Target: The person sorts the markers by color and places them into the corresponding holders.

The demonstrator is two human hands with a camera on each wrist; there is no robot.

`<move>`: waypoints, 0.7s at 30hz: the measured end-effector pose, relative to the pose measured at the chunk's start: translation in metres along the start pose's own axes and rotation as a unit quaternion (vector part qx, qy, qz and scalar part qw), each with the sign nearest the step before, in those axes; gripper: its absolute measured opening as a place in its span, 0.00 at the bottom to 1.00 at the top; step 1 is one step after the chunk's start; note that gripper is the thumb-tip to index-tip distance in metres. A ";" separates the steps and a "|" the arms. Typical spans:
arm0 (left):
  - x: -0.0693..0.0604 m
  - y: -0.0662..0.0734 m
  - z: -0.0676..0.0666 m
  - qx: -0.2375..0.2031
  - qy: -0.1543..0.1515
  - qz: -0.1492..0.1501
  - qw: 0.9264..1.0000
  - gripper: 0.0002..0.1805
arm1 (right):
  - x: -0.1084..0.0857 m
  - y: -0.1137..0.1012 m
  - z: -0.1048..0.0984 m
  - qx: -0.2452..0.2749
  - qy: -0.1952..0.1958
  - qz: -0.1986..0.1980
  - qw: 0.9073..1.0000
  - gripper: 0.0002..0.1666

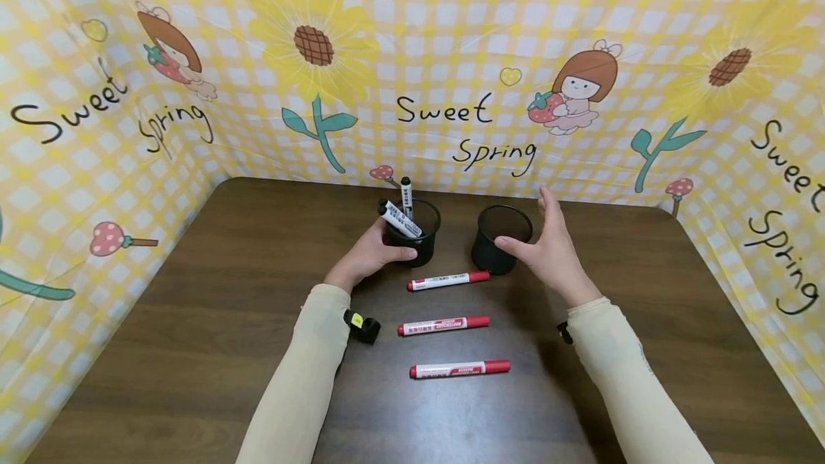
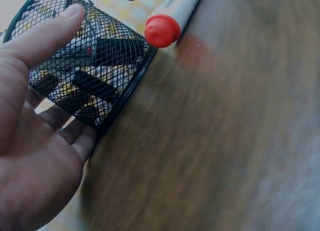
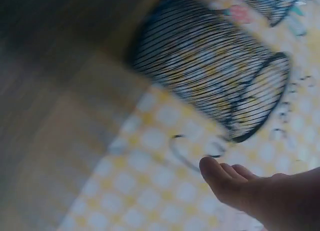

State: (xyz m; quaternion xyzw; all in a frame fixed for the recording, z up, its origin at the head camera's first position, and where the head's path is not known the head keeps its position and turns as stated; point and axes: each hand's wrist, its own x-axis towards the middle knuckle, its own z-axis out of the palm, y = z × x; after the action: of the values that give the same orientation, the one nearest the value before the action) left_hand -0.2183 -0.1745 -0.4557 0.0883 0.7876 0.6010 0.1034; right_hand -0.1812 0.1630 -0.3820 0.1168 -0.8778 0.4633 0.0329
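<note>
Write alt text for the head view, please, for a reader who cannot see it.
A person's left hand grips a black cup holding black-capped markers, while the right hand hovers beside a second cup. Three red-capped markers lie on the brown table.

Showed yellow-and-white checks on cloth [image 1: 445, 41], brown grain on counter [image 1: 193, 321], black mesh on cups [image 1: 486, 256], red-and-white on three markers [image 1: 460, 369], black-and-white on two markers [image 1: 399, 219], cream on sleeves [image 1: 293, 371].

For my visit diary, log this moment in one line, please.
left hand: grips cylindrical black mesh cup holding black-capped white markers; right hand: beside matching cup; brown table: three red-capped white markers
</note>
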 end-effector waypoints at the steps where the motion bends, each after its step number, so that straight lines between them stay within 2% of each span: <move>1: 0.000 0.000 0.000 0.000 0.000 0.000 1.000 0.46 | 0.003 0.006 -0.001 0.008 -0.015 0.010 1.000 0.70; 5: -0.001 0.000 0.000 -0.002 -0.001 0.002 1.000 0.46 | 0.009 0.026 -0.001 0.020 -0.075 0.037 0.996 0.73; 8: 0.000 0.000 0.000 -0.001 -0.001 0.002 1.000 0.46 | 0.015 0.039 0.002 0.015 -0.102 0.043 0.994 0.72; 13: 0.000 0.000 0.000 -0.003 -0.001 0.001 1.000 0.47 | 0.024 0.049 0.007 0.046 -0.113 0.040 0.992 0.65; 16: 0.001 -0.001 -0.001 -0.008 -0.004 0.002 1.000 0.47 | 0.028 0.050 0.009 0.071 -0.114 0.041 0.990 0.59; 21: 0.001 -0.001 -0.002 -0.016 -0.010 0.001 1.000 0.47 | 0.033 0.049 0.016 0.086 -0.108 0.049 0.989 0.51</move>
State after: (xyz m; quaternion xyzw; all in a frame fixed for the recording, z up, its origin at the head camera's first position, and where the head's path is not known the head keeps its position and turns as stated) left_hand -0.2195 -0.1760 -0.4567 0.0934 0.7768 0.6128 0.1114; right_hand -0.2243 0.1711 -0.4250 0.1251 -0.8380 0.5224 -0.0956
